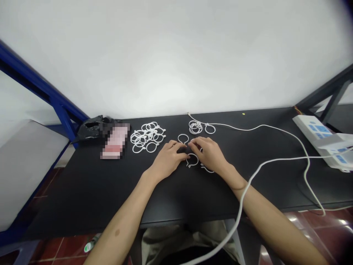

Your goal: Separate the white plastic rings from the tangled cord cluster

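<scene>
My left hand (168,159) rests low over the black table, thumb and index finger apart. Its thumb tip meets the edge of an unclasped white plastic ring (198,159), and its index fingertip is by the clasp end of another white ring (183,134). Close on the right, my right hand (211,152) has its thumb and fingers drawn together; what they pinch is hidden. Partly under my right hand lies one more unclasped ring (208,170). Farther back are a small cluster of rings (195,127) and a single ring (210,129).
A pile of white rings (151,137) lies left of my hands, beside a blurred pink item (116,141) and a black plastic bag (91,129). A white cable (264,162) crosses over my right forearm. White-and-blue boxes (320,130) stand at the table's right end.
</scene>
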Tool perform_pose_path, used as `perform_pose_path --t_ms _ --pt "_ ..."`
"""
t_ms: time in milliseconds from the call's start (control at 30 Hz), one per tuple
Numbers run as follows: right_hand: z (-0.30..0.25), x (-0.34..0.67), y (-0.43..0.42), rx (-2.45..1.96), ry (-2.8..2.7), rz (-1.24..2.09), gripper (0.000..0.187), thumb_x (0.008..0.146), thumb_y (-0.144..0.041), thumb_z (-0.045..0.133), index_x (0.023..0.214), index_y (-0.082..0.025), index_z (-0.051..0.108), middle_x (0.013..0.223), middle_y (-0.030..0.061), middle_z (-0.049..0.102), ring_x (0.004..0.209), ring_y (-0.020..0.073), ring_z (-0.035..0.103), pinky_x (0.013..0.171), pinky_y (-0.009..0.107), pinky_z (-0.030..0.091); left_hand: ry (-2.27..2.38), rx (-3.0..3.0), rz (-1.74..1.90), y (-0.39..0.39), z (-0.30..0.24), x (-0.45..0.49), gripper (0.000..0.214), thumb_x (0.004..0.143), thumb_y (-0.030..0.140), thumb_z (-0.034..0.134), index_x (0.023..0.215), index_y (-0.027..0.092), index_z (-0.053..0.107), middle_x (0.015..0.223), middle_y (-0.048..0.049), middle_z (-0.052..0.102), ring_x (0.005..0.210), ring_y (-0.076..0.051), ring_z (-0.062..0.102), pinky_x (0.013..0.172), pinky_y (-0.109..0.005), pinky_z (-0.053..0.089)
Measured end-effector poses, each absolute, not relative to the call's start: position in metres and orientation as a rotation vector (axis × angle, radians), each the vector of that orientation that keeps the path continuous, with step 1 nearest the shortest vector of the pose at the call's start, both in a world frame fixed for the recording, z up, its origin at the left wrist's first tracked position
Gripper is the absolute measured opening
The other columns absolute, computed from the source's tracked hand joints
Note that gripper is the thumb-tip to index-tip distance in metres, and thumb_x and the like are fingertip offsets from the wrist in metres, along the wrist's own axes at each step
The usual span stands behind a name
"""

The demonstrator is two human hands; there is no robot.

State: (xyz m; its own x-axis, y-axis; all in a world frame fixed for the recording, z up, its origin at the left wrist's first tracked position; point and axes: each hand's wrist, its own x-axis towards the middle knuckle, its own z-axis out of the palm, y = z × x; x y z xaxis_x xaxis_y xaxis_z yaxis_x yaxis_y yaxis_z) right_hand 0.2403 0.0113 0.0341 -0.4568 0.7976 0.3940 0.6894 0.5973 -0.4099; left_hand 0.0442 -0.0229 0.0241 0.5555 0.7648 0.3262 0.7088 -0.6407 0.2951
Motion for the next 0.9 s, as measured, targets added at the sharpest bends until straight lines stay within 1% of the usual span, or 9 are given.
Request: perform_pose_path --t_ms 100,167,233,333,467,567,633,767,900 --pt "0.033 0.239 0.010 -1.147 -2.250 0.262 0.020 0.097 -0.030 0.051 0.085 -0.019 0.064 0.078 0.0016 0.068 0.068 0.0153 0.057 0.071 0.030 0.040 1.288 2.643 0.664 -0.023 0.024 0.044 0.017 0.093 0.024 0.056 0.089 0.022 0.072 0.118 -0.0063 0.063 0.109 -0.025 0.046 0.093 -0.042 0.047" --pt "0.034 0.239 0.009 -1.122 -2.226 0.285 0.021 0.097 -0.031 0.051 0.085 -0.019 0.063 0.076 0.0016 0.067 0.067 0.0148 0.056 0.070 0.030 0.041 1.283 2.609 0.728 -0.023 0.026 0.045 0.016 0.094 0.022 0.054 0.087 0.019 0.069 0.115 -0.0068 0.064 0.108 -0.024 0.047 0.094 -0.042 0.046" --pt "0.037 0.239 0.008 -1.070 -2.211 0.349 0.021 0.097 -0.031 0.051 0.086 -0.019 0.064 0.076 0.0018 0.065 0.068 0.0145 0.056 0.070 0.029 0.042 1.287 2.524 0.826 -0.023 0.028 0.046 0.016 0.096 0.020 0.051 0.089 0.018 0.065 0.106 -0.0068 0.066 0.104 -0.023 0.050 0.093 -0.040 0.046" --pt "0.042 0.240 0.005 -0.950 -2.214 0.482 0.018 0.097 -0.032 0.052 0.093 -0.020 0.065 0.082 0.0025 0.063 0.071 0.0135 0.057 0.069 0.027 0.045 1.346 2.316 0.953 -0.024 0.032 0.047 0.015 0.097 0.020 0.048 0.091 0.018 0.061 0.092 -0.0048 0.066 0.093 -0.020 0.054 0.086 -0.036 0.048" --pt "0.044 0.238 0.002 -0.842 -2.218 0.583 0.018 0.092 -0.033 0.060 0.105 -0.021 0.064 0.087 0.0027 0.060 0.073 0.0127 0.058 0.068 0.026 0.048 1.408 2.035 1.062 -0.024 0.037 0.047 0.014 0.098 0.021 0.046 0.092 0.019 0.059 0.087 -0.0011 0.065 0.080 -0.015 0.058 0.076 -0.028 0.047" --pt "0.040 0.235 -0.001 -0.814 -2.225 0.616 0.021 0.091 -0.032 0.063 0.108 -0.021 0.061 0.090 0.0030 0.061 0.075 0.0133 0.059 0.070 0.027 0.049 1.450 1.836 1.088 -0.022 0.039 0.045 0.017 0.098 0.025 0.044 0.091 0.020 0.059 0.073 0.0027 0.061 0.065 -0.012 0.057 0.067 -0.024 0.045" --pt "0.038 0.232 -0.002 -0.802 -2.235 0.634 0.020 0.091 -0.031 0.062 0.108 -0.021 0.060 0.091 0.0031 0.062 0.076 0.0133 0.061 0.071 0.027 0.050 1.455 1.758 1.083 -0.022 0.040 0.044 0.018 0.098 0.027 0.045 0.090 0.020 0.059 0.067 0.0042 0.059 0.061 -0.011 0.056 0.064 -0.023 0.044" --pt "0.034 0.229 -0.003 -0.819 -2.212 0.677 0.011 0.094 -0.028 0.057 0.103 -0.022 0.060 0.091 0.0027 0.066 0.076 0.0132 0.063 0.069 0.026 0.050 1.464 1.794 1.027 -0.022 0.041 0.044 0.018 0.096 0.027 0.047 0.089 0.021 0.062 0.071 0.0037 0.064 0.063 -0.011 0.058 0.065 -0.023 0.044" --pt "0.034 0.228 -0.001 -0.917 -2.122 0.639 0.010 0.095 -0.028 0.056 0.101 -0.022 0.062 0.092 0.0027 0.070 0.080 0.0148 0.065 0.072 0.026 0.050 1.455 1.901 0.994 -0.025 0.039 0.047 0.023 0.098 0.030 0.043 0.098 0.021 0.065 0.085 0.0006 0.070 0.075 -0.014 0.062 0.073 -0.026 0.047"
